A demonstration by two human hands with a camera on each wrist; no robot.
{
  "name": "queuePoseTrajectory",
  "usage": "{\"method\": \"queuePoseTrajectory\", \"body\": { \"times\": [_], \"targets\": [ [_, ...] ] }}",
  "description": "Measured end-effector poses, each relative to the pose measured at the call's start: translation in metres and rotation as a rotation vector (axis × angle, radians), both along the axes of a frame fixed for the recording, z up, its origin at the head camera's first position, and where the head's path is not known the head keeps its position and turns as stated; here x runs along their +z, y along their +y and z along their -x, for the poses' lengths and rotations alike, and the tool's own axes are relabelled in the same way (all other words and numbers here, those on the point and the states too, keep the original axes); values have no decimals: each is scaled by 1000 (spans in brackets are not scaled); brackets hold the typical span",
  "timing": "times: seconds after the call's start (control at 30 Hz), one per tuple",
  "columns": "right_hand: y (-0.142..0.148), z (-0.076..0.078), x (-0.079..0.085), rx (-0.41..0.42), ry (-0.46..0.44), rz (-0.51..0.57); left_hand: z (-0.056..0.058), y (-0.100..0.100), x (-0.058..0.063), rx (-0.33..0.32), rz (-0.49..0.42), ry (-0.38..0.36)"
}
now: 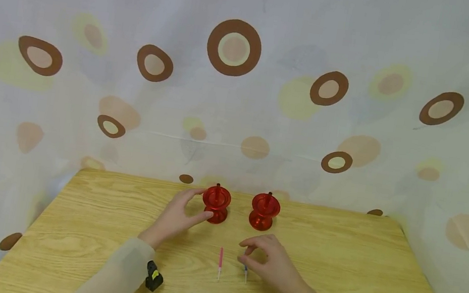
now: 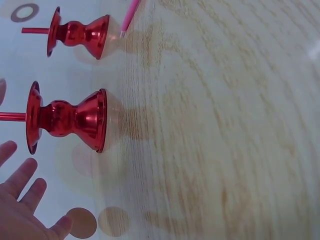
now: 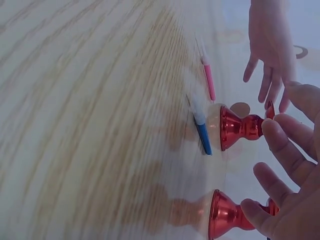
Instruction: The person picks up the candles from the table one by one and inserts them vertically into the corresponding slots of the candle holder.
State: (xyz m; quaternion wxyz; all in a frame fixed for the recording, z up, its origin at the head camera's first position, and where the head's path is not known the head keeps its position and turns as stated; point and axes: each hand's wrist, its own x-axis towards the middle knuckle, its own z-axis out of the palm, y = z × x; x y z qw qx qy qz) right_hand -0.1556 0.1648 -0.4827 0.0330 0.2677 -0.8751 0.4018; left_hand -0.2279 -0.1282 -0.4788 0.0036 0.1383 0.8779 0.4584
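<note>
Two shiny red candle holders stand upright toward the back of the table, each with a thin stem rising from its dish. My left hand [image 1: 175, 219] is at the left candle holder [image 1: 217, 206]; its thumb and fingers spread around the side without curling closed. In the left wrist view those fingers [image 2: 34, 194] look apart from the holder. My right hand [image 1: 275, 263] hovers over a thin blue candle [image 3: 202, 135] with a clear pointed base, thumb and fingers loosely bent with nothing between them. Left of it lies a similar pink candle [image 1: 220, 258]. The right candle holder [image 1: 262, 215] stands untouched beyond the right hand.
The wooden table [image 1: 357, 264] reaches back to a pale curtain [image 1: 272, 71] with brown and beige round patterns, which also hangs at both sides. A dark wrist camera [image 1: 154, 278] sits on the left sleeve.
</note>
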Motion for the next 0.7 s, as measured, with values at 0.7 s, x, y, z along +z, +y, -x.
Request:
{"method": "queuePoseTrajectory", "body": {
  "times": [0.7],
  "targets": [
    [-12,1,-3,16,31,-18,11,8,-2,-36,-35,56]
  ]
}}
